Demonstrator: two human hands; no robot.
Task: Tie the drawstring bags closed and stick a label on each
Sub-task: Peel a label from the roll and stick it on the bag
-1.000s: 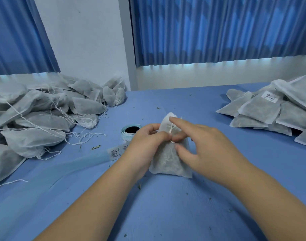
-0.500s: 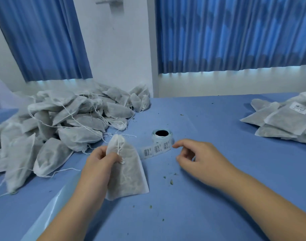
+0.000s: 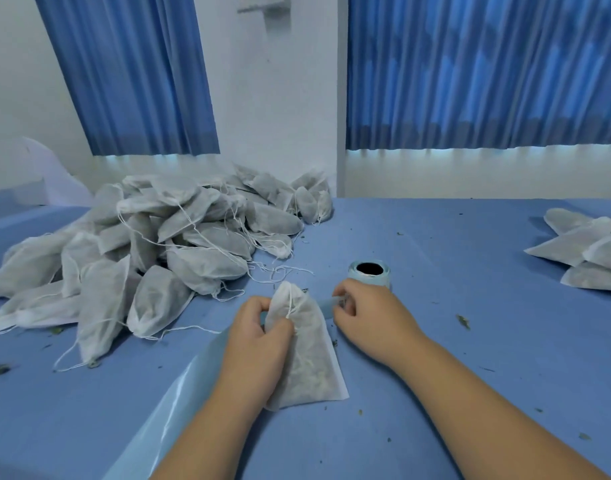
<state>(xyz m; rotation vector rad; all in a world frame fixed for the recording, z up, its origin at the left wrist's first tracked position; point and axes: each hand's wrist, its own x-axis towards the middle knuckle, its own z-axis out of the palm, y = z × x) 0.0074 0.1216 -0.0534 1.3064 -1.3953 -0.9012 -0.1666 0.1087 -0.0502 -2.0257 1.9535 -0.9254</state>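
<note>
White non-woven drawstring bag sits gripped in the left hand; the right hand pinches a pale-blue label strip.

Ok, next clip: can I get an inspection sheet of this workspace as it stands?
Surface: blue table.
Job's things: one bag, neck gathered, bottom on the table, no label showing; label roll behind it; loose pile of bags at left; flat stack of bags at right.
Clutter: dried crumbs scattered about.
Hands: left hand grips the bag's neck; right hand pinches the label strip near the roll.
Cables: nothing seen.
Surroundings: blue curtains, white wall.
</note>
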